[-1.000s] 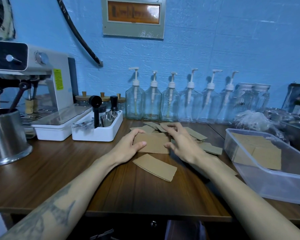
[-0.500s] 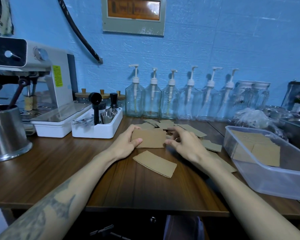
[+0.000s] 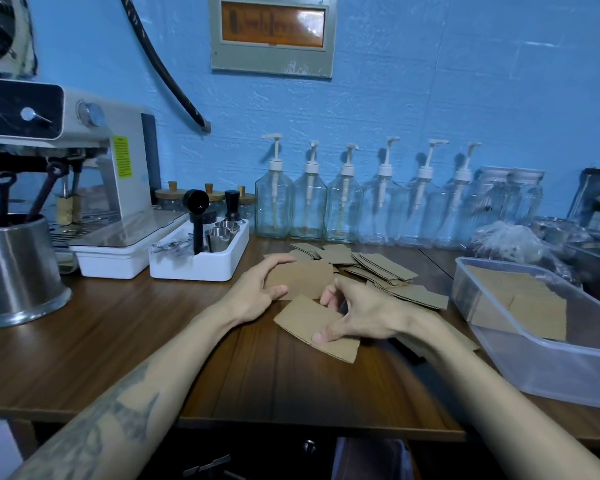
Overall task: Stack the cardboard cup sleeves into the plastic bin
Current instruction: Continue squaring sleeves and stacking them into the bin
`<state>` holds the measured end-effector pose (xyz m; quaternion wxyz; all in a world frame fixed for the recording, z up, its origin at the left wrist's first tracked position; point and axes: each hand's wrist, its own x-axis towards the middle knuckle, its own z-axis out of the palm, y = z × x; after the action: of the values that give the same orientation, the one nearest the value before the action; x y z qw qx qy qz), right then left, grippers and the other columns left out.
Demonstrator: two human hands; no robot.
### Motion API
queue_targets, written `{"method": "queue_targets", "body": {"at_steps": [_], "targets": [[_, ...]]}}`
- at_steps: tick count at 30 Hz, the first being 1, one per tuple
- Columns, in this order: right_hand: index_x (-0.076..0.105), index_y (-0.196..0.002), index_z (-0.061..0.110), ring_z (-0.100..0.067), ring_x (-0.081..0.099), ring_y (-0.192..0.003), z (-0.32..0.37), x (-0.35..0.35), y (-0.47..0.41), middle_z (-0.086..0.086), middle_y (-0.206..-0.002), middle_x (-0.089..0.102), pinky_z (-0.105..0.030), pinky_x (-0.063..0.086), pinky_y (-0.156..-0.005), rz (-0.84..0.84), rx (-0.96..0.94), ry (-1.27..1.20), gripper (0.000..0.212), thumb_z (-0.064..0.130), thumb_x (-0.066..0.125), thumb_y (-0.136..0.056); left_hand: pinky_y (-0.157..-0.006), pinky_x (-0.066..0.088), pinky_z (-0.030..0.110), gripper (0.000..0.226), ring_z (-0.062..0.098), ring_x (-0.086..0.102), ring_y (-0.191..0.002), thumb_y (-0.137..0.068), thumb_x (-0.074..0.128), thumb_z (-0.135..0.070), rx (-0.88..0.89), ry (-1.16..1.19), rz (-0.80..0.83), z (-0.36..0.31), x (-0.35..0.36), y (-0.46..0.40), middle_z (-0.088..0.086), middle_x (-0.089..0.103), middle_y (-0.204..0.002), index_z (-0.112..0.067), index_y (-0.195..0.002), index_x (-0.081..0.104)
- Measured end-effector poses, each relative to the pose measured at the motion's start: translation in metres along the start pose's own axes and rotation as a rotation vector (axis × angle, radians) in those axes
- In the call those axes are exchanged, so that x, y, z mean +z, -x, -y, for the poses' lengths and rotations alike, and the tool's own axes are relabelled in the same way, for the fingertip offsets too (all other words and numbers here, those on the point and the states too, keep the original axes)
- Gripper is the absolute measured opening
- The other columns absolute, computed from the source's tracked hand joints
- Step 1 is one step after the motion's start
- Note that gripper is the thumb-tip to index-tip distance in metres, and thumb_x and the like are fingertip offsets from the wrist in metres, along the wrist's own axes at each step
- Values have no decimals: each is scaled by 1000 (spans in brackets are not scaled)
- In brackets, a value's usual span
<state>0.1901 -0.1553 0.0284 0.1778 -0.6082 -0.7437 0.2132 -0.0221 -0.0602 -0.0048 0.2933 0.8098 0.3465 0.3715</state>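
**Sleeve gathering at the counter: both hands on cardboard, bin part filled**

The wooden counter (image 3: pixel 84 341) is used as the sorting surface. The clear plastic bin (image 3: pixel 548 368) is set at the right edge of it, near the right arm, presumably so that a short sideways carry suffices. Flat sleeves in the bin (image 3: pixel 520 303) are seen lying in overlapped layers.

The loose pile of sleeves (image 3: pixel 385 268) is spread between the bin and the row of pump bottles (image 3: pixel 343 202); they lie flat and overlapped, apparently still unsorted.

A sleeve (image 3: pixel 302 278) is held at its left end by the left hand (image 3: pixel 257 289), thumb under the near edge and fingers curved over the far edge, partly closed. Whether it is lifted or resting cannot be told.

A second sleeve (image 3: pixel 312 323) lies nearer the counter edge. The right hand (image 3: pixel 357 313) is laid on it, thumb pressed on the near edge, fingers curled loosely over its upper right part. A pinch is judged to be forming, likely so that both sleeves can be joined before transfer.

Writing: a yellow label (image 3: pixel 122 161) is noted on the coffee machine (image 3: pixel 94 140); its text is too small to read. The wall panel (image 3: pixel 272 27) shows nothing legible.
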Motion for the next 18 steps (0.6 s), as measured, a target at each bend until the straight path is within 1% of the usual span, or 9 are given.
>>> {"method": "queue_targets", "body": {"at_steps": [3,5,6,7,9,11,14,16,18], "targets": [[58,-109,20,-13,51,-72,-5,-9,3,0,-83,56,-23,44,-69,-8,-18,-156,44,18,86,-76,-94,45,14,54,11,56,-110,-90,63,3,-25,41,18,-3,-1,0,0,55,-126,-24,-135,50],[60,-110,19,-11,51,-72,-12,-17,5,2,-80,55,-18,43,-70,-99,-21,-198,39,7,81,-79,-82,42,3,58,1,54,-103,-88,63,8,-36,47,50,-5,-1,0,-1,53,-123,-22,-135,48],[61,-110,21,-9,52,-73,-15,-20,5,4,-80,55,-18,43,-71,-173,-21,-198,37,5,79,-81,-79,42,2,60,0,53,-102,-86,63,10,-40,57,69,-6,-2,1,-1,53,-122,-22,-135,47],[63,-108,23,-8,53,-74,-17,-22,4,5,-80,55,-18,43,-73,-258,-28,-187,35,4,77,-82,-76,43,3,63,2,54,-100,-84,64,11,-46,71,86,-6,-2,0,-1,53,-121,-24,-134,46],[64,-104,29,-6,53,-75,-20,-22,2,7,-83,57,-17,43,-75,-418,-63,-145,33,5,75,-84,-75,49,14,70,12,56,-96,-80,64,12,-70,99,109,-8,-2,0,1,55,-120,-29,-133,46],[67,-103,32,-4,54,-80,-19,-17,-2,12,-87,60,-15,42,-75,-485,-98,-88,31,7,74,-86,-74,50,24,71,17,57,-91,-77,66,7,-100,125,121,-9,-2,0,1,58,-117,-36,-130,47],[72,-106,25,-7,62,-92,-15,-8,-9,11,-95,67,-27,50,-87,-470,-149,-70,27,6,72,-87,-83,51,17,61,8,61,-100,-79,79,-14,-98,192,114,-9,-1,1,-6,60,-117,-41,-125,50],[72,-107,23,-15,65,-96,-8,-4,-14,6,-103,69,-34,53,-91,-463,-182,-46,26,7,72,-87,-85,50,16,55,0,61,-101,-80,81,-27,-64,181,83,-10,1,2,-10,61,-118,-37,-125,51],[73,-108,20,-15,63,-96,-1,2,-20,4,-105,67,-33,51,-92,-484,-230,-5,25,8,73,-86,-85,50,17,49,3,62,-101,-84,77,-27,-33,156,48,-8,4,1,-4,62,-117,-27,-124,50]]}}
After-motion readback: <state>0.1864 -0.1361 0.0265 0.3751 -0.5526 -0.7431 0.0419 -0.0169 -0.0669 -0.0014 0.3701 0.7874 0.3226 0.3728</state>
